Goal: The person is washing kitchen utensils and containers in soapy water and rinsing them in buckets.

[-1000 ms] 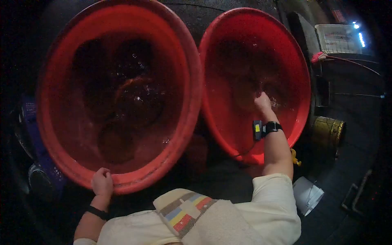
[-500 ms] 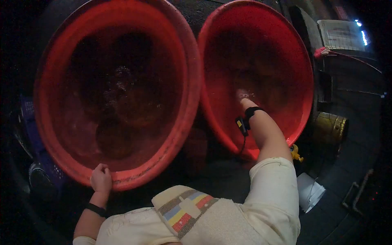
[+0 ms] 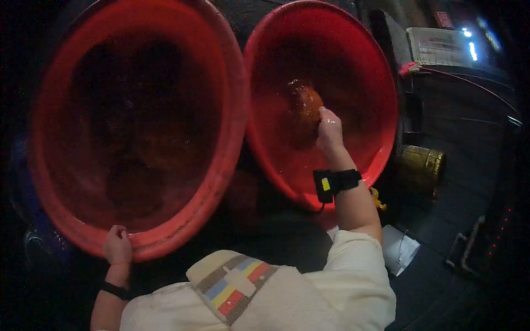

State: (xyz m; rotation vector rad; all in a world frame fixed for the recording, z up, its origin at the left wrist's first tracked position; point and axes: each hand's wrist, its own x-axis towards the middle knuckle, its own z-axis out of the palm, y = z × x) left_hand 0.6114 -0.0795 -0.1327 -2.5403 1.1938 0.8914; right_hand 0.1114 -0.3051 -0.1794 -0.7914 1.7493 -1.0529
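Gripping a wet orange-brown lump [image 3: 307, 102], the right hand [image 3: 329, 129] sits just right of centre in the frame, its fingers closed on the lump's lower right edge. The lump glistens and lies inside the right basin [image 3: 367, 83], a red tub in the upper middle of the frame, against the darker hollow of that tub; whether it touches the bottom cannot be told. A black wrist strap [image 3: 348, 179] bearing a small device with a yellow patch circles the right forearm below the hand, and a thin cord hangs from it.

The left hand [image 3: 117, 245], at the lower left, is curled shut over the near rim of the left basin [image 3: 165, 247], a larger red tub filling the upper left. Dark shapes lie in that tub, too dim to identify. The two tubs stand side by side, their rims nearly touching. A black band [image 3: 113, 289] sits on the left wrist.

Along the bottom edge appear the person's pale sleeves and a folded towel [image 3: 237, 278] with coloured stripes. To the right of the right basin stands a gold-coloured can [image 3: 422, 163]; below it lies a white container [image 3: 400, 248]. A pale printed sheet [image 3: 436, 47] occupies the upper right corner.
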